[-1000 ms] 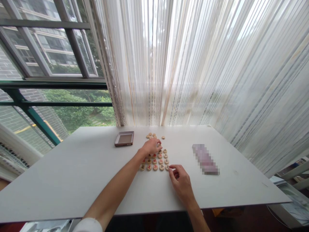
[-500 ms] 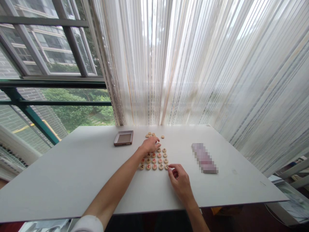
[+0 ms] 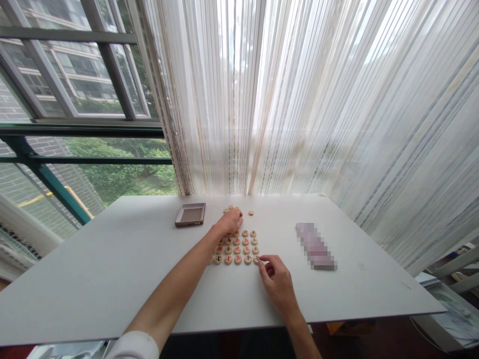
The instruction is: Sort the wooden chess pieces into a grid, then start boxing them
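Note:
Round wooden xiangqi pieces (image 3: 237,250) with red and black characters lie in close rows on the white table. My left hand (image 3: 232,221) reaches over the far rows, its fingers curled down beside a few loose xiangqi pieces (image 3: 231,207). Whatever those fingertips hold is hidden. At the near right corner of the rows, my right hand (image 3: 277,276) has thumb and index finger closed against the edge of a corner xiangqi piece (image 3: 256,259). The left forearm and hand cover part of the rows' left side.
A shallow open box (image 3: 190,215) sits at the back left of the table (image 3: 123,269). One xiangqi piece (image 3: 251,213) lies alone near the back. A blurred pinkish flat object (image 3: 316,247) is on the right. Behind the table hangs a string curtain (image 3: 292,99), beside a window.
My left hand has drawn its fingers in and shifted slightly left and away from me, uncovering more of the far row. My right hand stays at the corner piece.

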`<state>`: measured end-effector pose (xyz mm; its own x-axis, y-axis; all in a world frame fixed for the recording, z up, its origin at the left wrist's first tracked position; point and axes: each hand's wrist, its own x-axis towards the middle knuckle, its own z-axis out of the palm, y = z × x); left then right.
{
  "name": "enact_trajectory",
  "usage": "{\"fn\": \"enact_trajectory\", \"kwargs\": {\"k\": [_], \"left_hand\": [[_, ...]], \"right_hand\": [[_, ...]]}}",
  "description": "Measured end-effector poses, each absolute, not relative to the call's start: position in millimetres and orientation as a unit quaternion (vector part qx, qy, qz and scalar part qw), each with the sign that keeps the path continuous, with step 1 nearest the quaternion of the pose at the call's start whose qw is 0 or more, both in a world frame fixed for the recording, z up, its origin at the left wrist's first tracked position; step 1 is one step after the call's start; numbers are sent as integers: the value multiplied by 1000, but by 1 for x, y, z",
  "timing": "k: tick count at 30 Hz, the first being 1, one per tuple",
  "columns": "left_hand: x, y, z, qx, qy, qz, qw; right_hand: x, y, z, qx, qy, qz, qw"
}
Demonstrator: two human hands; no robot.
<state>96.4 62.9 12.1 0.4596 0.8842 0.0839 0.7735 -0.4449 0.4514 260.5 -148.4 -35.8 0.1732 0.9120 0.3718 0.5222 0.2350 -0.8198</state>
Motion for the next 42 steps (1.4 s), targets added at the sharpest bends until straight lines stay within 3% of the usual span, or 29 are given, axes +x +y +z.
{"fn": "enact_trajectory", "kwargs": {"k": [6,11,21,32,42], "left_hand": [[86,40,31,819,435,259,268],[80,-24,39,796,362,325,360],[73,-123,-13,677,329,407,517],[58,-140,-27,609,336,430,575],[59,-144,-25,630,349,435,541]], "right_hand": [[261,-149,-33,-585,-608,197,499],[262,-149,-32,-583,-600,196,512],[255,-158,-21,-453,-699,213,511],[239,-161,-19,-434,-688,328,480],[242,-163,-21,-439,-680,352,469]]}}
